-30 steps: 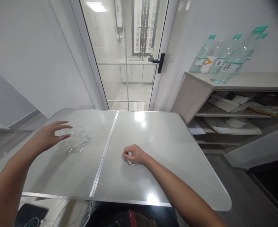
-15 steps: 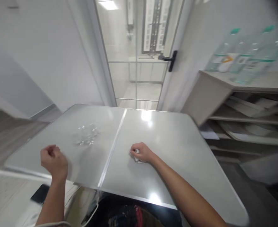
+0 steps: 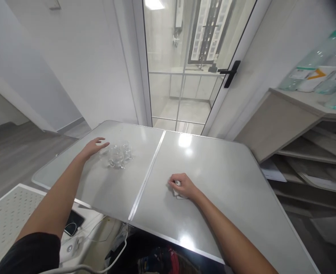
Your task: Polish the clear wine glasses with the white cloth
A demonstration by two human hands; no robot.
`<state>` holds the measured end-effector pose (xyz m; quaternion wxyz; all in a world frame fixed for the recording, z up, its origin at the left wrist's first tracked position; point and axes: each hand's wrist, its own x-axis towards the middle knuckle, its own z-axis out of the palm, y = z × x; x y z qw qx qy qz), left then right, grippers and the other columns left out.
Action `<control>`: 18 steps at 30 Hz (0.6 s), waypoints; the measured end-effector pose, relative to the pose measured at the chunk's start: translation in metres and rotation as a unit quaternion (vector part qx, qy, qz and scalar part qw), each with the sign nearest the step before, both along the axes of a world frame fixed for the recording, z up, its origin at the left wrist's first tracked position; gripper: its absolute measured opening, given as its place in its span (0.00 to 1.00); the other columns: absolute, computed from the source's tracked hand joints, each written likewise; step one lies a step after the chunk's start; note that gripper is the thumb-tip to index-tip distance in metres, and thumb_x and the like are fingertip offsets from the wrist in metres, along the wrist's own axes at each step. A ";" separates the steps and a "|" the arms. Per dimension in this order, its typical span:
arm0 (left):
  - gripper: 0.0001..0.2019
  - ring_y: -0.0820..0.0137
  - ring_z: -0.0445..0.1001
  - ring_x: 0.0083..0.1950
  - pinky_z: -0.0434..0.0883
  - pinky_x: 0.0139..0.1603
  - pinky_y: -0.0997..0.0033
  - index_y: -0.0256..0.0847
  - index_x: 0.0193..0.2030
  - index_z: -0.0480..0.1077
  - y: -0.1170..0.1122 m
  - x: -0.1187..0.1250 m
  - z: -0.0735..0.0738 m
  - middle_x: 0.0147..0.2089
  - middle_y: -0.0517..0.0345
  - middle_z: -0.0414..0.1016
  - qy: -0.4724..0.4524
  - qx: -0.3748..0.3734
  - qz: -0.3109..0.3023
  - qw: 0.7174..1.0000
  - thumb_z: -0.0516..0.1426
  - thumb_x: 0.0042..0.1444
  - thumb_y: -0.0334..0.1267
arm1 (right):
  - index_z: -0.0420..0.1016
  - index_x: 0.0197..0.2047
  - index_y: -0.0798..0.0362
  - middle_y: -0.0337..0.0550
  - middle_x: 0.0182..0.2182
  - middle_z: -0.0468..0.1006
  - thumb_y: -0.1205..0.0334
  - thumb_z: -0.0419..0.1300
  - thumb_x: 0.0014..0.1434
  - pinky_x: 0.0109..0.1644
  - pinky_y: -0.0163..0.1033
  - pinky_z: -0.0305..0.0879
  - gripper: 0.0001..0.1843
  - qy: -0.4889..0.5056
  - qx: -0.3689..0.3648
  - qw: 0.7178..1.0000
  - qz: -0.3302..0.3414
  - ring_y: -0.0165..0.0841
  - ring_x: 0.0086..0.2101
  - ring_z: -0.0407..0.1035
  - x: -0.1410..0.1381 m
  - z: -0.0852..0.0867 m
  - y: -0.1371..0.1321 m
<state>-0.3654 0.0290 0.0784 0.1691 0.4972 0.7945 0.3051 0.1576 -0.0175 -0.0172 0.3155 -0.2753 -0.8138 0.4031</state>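
Observation:
At the left rear of the folding table (image 3: 207, 213), a cluster of clear glasses (image 3: 117, 155) stands close together; their number is hard to make out. My left hand (image 3: 93, 147) is just left of them, thumb and fingers apart, holding nothing. Whether its thumb touches the nearest glass I cannot tell. On the right half of the table, my right hand (image 3: 183, 185) rests in a fist, closed around a crumpled white cloth (image 3: 178, 195). Part of the cloth shows under the fingers and lies on the tabletop; the rest is hidden in the palm.
A metal seam (image 3: 146, 177) divides the tabletop. At the right stands a shelf unit (image 3: 296, 102) with plastic bottles (image 3: 301, 74) on top. Lower left, a phone (image 3: 74, 221) and cables (image 3: 118, 255) lie beside a perforated white panel (image 3: 9, 217). A glass door (image 3: 182, 83) is behind the table.
My left hand has moved forward and right, from the near left of the table to the glasses, and its fingers have opened. My right hand stays on the cloth. The view has shifted left.

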 end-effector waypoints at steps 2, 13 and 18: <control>0.41 0.55 0.80 0.46 0.74 0.37 0.66 0.42 0.55 0.77 0.010 0.000 -0.006 0.57 0.39 0.78 -0.021 -0.034 -0.009 0.999 0.73 0.34 0.60 | 0.72 0.28 0.52 0.36 0.26 0.74 0.63 0.59 0.64 0.37 0.35 0.60 0.12 -0.001 -0.001 1.000 -0.001 0.30 0.29 0.66 0.000 0.000 0.000; 0.35 0.64 0.78 0.45 0.82 0.44 0.57 0.39 0.37 0.65 0.019 0.004 -0.002 0.44 0.54 0.75 -0.245 0.088 -0.080 0.962 0.73 0.37 0.64 | 0.73 0.28 0.52 0.36 0.26 0.74 0.63 0.60 0.63 0.36 0.35 0.60 0.11 -0.002 0.011 1.000 -0.005 0.29 0.28 0.66 -0.002 -0.001 0.001; 0.35 0.66 0.75 0.47 0.83 0.49 0.52 0.36 0.37 0.68 0.011 0.011 0.011 0.61 0.46 0.72 -0.124 0.129 -0.098 0.979 0.72 0.38 0.65 | 0.73 0.29 0.52 0.36 0.26 0.74 0.63 0.60 0.63 0.37 0.35 0.60 0.10 -0.002 0.012 1.000 -0.003 0.29 0.28 0.66 -0.002 -0.001 0.001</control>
